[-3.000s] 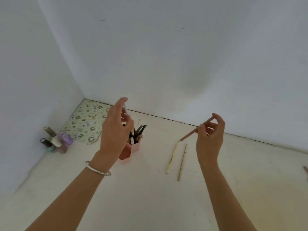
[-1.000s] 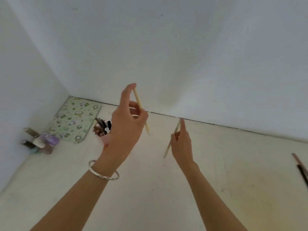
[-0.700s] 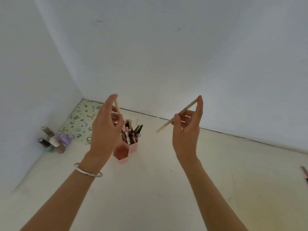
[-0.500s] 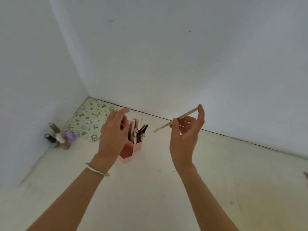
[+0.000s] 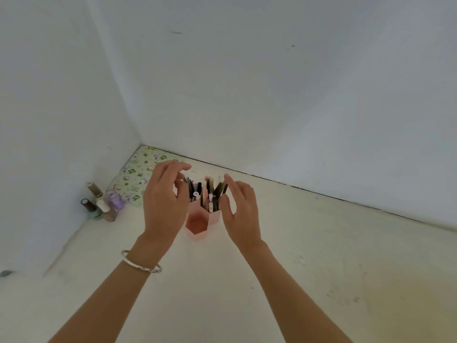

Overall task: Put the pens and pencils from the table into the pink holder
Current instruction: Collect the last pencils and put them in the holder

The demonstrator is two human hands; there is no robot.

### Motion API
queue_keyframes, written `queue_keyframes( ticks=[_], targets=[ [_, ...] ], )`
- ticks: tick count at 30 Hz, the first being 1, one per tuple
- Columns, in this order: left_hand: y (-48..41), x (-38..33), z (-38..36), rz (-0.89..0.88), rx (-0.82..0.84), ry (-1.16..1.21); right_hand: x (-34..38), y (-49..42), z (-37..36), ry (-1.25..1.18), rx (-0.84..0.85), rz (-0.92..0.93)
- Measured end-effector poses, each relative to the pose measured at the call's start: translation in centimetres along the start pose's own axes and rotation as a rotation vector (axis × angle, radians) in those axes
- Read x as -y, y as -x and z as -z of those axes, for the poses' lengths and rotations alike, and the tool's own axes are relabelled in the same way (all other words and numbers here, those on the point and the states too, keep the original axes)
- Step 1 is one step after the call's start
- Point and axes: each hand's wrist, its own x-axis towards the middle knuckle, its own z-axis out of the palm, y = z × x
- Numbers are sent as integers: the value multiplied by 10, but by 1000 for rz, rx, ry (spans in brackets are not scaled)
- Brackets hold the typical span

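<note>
L hand (image 5: 165,203): relaxed, empty, left of pink holder (image 5: 197,222) | R hand (image 5: 241,212): spread, empty, right side | pens (image 5: 208,191) upright inside

Pink hexagonal plastic holder (image 5: 197,224) on cream table (image 5: 321,268), pens and pencils (image 5: 207,191) standing inside; left hand (image 5: 163,206) at its left, right hand (image 5: 241,214) at its right.

White walls (image 5: 272,95) corner a cream table (image 5: 321,268).

Head cam; fwd-down, near table corner
</note>
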Motion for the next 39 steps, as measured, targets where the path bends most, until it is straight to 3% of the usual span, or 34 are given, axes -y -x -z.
queue_keyframes(
  ticks=[4,8,10,16,26,33,39],
  targets=[
    [1,-22,-6,-27,53,34,0,1,9,77,19,-18],
    [-2,-55,-18,-14,48,120,9,-16,31,146,225,-23],
    [-4,-72,-24,-17,30,175,12,-22,43,97,248,-71],
    [13,-150,-70,-153,176,317,-5,-4,135,-5,-188,-339],
    [117,-314,-204,-217,665,370,-103,77,328,96,-541,-681],
    [223,-391,-326,-270,1134,168,-182,119,436,152,-666,-729],
    [300,-442,-413,-467,1302,53,-251,150,505,206,-689,-789]
  ],
)
